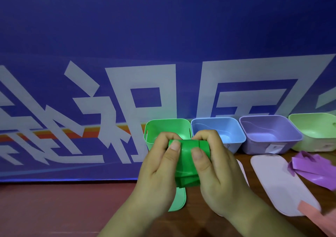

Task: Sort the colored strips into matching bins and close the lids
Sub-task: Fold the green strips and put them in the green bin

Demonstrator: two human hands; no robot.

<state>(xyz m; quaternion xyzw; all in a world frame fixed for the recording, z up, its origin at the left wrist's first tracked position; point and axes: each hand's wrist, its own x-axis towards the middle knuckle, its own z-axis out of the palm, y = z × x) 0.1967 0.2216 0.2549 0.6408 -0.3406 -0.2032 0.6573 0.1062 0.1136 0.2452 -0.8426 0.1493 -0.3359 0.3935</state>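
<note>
Hands | left hand (160, 166) + right hand (216, 169) grip green strips (187, 161) | green bin (166, 126) behind

Our left hand (157, 167) at 9 o'clock of a folded bundle of glossy green strips (185, 157), our right hand (216, 167) at 3 o'clock, thumbs pressed on top, fingers curled over its far edge

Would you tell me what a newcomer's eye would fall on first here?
At centre, the left hand and right hand grip a bundle of green strips in front of the open green bin. Behind, a blue banner with large white characters fills the view. To the right, purple strips lie on the table.
</note>
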